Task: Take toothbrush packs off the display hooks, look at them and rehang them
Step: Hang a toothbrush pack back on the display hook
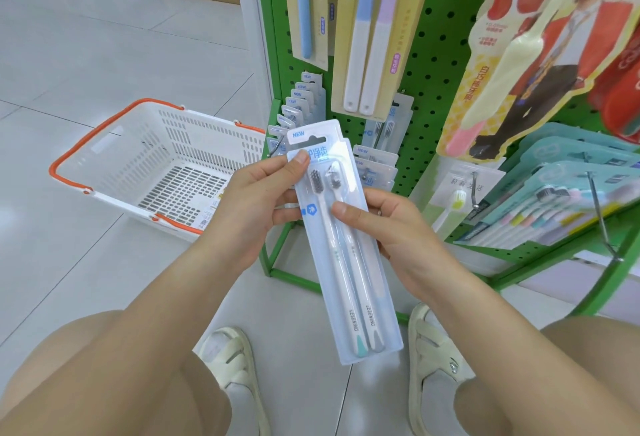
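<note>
Left hand (252,200) grips the upper left edge of a clear two-brush toothbrush pack (341,238), thumb pressed on its printed header; right hand (391,228) holds the pack's right edge lower down, thumb across the front just below the bristles; pack is off the hooks, tilted, bottom end toward the person's knees. Beyond the left hand, a row of matching packs (298,103) hangs on the green pegboard rack (440,55); left of that hand, a white basket (152,165) with orange handles sits on the floor; right of the right hand, a bare display hook (601,214) juts over pastel multi-packs (540,207).
</note>
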Demonstrator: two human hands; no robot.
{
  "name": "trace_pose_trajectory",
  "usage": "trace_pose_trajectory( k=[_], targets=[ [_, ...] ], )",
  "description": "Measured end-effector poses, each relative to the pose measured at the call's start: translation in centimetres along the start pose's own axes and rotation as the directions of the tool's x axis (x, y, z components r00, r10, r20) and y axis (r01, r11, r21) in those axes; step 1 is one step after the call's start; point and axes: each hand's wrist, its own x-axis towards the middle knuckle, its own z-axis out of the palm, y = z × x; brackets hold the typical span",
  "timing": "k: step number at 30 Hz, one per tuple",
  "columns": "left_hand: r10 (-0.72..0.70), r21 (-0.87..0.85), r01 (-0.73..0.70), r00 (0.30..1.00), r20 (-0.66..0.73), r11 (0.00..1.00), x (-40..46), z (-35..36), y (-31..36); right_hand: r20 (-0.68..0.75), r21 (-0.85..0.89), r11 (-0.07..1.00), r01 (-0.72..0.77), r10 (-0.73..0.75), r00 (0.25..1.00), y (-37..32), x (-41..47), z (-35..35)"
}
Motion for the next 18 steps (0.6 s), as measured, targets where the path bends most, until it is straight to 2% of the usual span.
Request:
trace_pose_trajectory(
  k=[6,10,12,15,16,18],
  targets=[
    [0.032,-0.018,-0.033,0.998,-0.054,0.999,0.5,-0.5,0.2,0.064,-0.087,0.995,-0.055,0.060,0.996,-0.2,-0.2,0.0],
    [0.038,-0.029,-0.040,0.996,-0.075,0.999,0.5,-0.5,0.3,0.060,-0.081,0.996,-0.036,0.041,0.997,0.0,-0.1,0.0],
    [0.104,0.022,-0.101,0.985,-0.141,0.995,0.4,-0.3,0.1,0.034,-0.122,0.993,-0.001,0.006,0.999,0.2,-0.1,0.1],
    [0.328,0.256,-0.256,0.895,-0.301,0.932,0.5,-0.5,0.0,-0.045,-0.420,0.896,0.143,-0.177,0.983,0.7,-0.2,0.1],
    [0.371,0.326,-0.270,0.877,-0.305,0.906,0.5,-0.7,0.1,-0.064,-0.529,0.830,0.174,-0.243,0.968,1.0,-0.2,0.3],
    [0.354,0.443,-0.220,0.902,-0.247,0.869,0.4,-0.9,0.1,-0.083,-0.696,0.688,0.206,-0.362,0.929,1.6,-0.3,0.5]
  ],
)
